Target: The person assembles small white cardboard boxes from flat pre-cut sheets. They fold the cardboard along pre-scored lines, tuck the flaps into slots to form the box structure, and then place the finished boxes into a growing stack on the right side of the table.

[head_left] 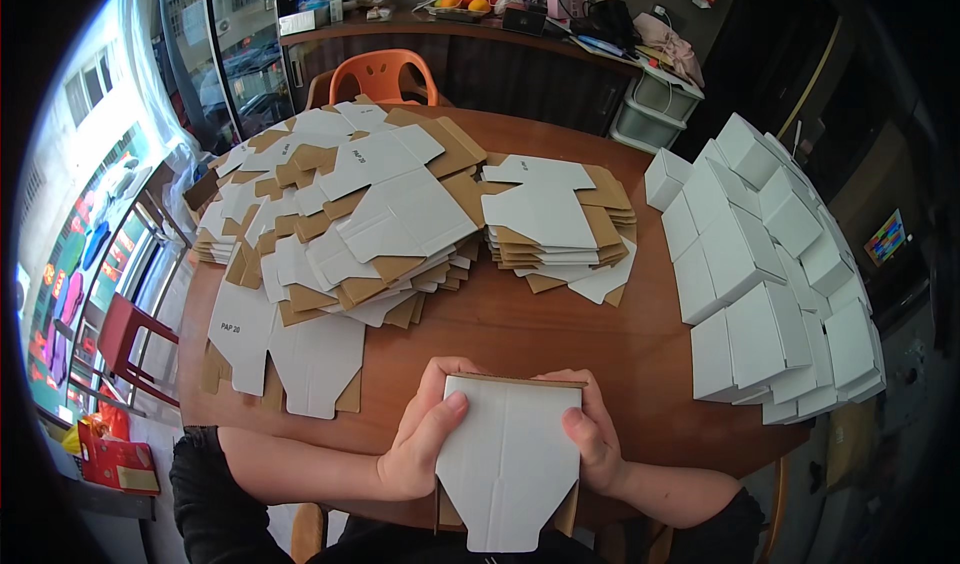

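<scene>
The round wooden bench [560, 334] carries everything. Its biggest load, from nine to twelve o'clock, is the sprawl of flat box blanks [350, 214], fanned loosely and overhanging the rim at eight o'clock; a nudge from the left forearm could likely slide the lowest sheets off the edge. At three o'clock stands the stack of folded white boxes [770, 274], piled close to the rim, and a careless swing of the right elbow might topple it. At one o'clock lies a neater pile of blanks [555, 219], within reach and with nothing in front of it.

At six o'clock, just off the bench's near edge, the half-folded box [510, 459] is held upright between both hands. The left hand [425, 439] grasps its left side, thumb pressed on the white face; the right hand [590, 434] grasps the right side likewise. Uneven thumb pressure could crease the panel off its score line.

An orange chair [380, 69] stands at twelve o'clock, well apart.
</scene>
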A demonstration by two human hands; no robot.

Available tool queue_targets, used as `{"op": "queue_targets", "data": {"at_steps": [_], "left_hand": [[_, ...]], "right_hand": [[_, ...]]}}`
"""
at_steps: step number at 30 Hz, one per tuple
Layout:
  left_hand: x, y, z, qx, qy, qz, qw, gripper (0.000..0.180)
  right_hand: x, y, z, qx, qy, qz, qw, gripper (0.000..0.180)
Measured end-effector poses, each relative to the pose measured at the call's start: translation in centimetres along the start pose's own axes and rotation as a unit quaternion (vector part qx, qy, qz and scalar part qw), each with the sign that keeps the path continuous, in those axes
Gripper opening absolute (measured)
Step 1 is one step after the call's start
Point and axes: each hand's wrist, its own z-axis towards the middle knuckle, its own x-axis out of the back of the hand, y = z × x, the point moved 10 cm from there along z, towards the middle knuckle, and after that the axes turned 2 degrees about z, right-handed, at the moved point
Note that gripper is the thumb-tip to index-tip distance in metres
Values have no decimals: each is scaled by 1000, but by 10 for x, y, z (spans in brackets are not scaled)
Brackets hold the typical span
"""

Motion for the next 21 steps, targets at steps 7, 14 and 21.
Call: {"op": "queue_targets", "data": {"at_steps": [7,14,21], "left_hand": [[-6,3,-1,-3,-9,-4,1000,36],[0,-3,4,41,-21,9,999,34],[3,-2,6,12,-2,24,1000,33]], "right_hand": [[-2,-3,0,-18,3,0,1000,39],[4,6,-1,-46,16,-1,999,40],[0,4,3,-52,7,20,998,40]]}}
